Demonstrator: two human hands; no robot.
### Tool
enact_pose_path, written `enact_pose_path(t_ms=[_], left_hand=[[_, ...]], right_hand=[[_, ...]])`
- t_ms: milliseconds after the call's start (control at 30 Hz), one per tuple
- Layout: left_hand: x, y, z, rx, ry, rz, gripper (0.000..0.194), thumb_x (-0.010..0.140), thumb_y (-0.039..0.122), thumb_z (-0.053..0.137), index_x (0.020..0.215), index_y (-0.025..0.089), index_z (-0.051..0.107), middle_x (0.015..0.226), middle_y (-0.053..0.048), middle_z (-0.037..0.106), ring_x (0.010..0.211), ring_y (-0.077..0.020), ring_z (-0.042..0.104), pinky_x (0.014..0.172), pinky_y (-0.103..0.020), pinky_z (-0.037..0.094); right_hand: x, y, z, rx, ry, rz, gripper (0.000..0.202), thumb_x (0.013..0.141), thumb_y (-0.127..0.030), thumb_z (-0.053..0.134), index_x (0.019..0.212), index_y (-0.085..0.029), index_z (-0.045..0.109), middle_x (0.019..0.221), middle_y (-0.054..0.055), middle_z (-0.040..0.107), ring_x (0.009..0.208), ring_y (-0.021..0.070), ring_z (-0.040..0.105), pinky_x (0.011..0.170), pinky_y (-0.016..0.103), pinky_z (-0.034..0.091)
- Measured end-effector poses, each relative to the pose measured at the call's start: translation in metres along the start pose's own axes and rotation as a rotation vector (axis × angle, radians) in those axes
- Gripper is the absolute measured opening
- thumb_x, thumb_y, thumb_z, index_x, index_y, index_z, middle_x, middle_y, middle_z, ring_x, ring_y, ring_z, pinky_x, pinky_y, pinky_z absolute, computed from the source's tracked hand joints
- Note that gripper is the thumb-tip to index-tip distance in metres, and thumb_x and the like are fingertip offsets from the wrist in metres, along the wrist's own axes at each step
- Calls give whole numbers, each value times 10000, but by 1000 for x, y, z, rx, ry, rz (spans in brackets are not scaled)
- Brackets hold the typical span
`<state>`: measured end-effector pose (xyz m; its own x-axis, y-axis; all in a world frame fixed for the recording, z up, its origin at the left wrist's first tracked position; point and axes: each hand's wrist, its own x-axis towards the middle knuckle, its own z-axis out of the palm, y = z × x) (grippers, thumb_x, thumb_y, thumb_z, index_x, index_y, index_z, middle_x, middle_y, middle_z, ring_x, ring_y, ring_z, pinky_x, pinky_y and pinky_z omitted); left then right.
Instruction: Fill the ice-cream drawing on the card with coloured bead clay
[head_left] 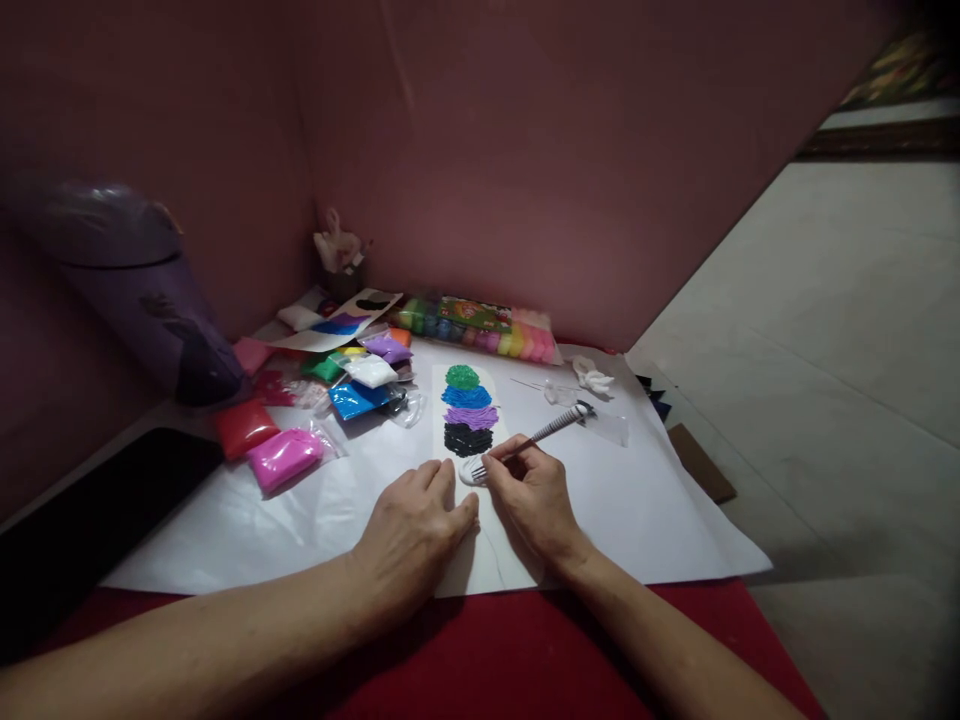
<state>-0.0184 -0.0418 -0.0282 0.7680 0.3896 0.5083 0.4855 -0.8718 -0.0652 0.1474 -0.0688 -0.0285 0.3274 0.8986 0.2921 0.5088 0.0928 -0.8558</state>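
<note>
My right hand (pixel 534 490) grips a fork (pixel 551 428) with a striped handle, its tines pressed on a lump of white clay (pixel 469 470). That clay sits on a pale paper strip (pixel 487 545), below textured patches of black clay (pixel 468 440), purple clay (pixel 471 417), blue clay (pixel 466 397) and green clay (pixel 462 376). My left hand (pixel 412 525) lies over the strip's left side, fingers stretched out and resting beside the white clay, holding nothing visible. Part of the strip is hidden under both hands.
Several clay packets lie at the left, including a pink packet (pixel 286 460) and a blue packet (pixel 361 400). A long bag of colored clay (pixel 480 328) rests against the wall. A purple container (pixel 150 300) and a dark flat object (pixel 112 510) stand farther left. White scraps (pixel 592 376) lie at right.
</note>
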Motion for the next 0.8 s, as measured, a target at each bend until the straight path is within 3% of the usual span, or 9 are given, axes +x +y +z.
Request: enact_pose_path(t_ms=[467,800], left_hand=[[0,-1,2,48,-17,36,152,845,136,583,938,151,701,867,-130,650,782,-267,616,610,-381,544],[-2,-1,0,39,-28,44,155,855,180,595,964,154,701,876,-137,646,795,-270,617,624,-385,546]], right_hand=[[1,-1,-1,-119,-71,9,130,806,-220,565,683,-177,562,620,-8,602,561,131,532,596,260,412],[2,0,-9,-154,-45,-28,115,784,-185,539,673,-177,565,622,-17,600,563,120,523,595,244,404]])
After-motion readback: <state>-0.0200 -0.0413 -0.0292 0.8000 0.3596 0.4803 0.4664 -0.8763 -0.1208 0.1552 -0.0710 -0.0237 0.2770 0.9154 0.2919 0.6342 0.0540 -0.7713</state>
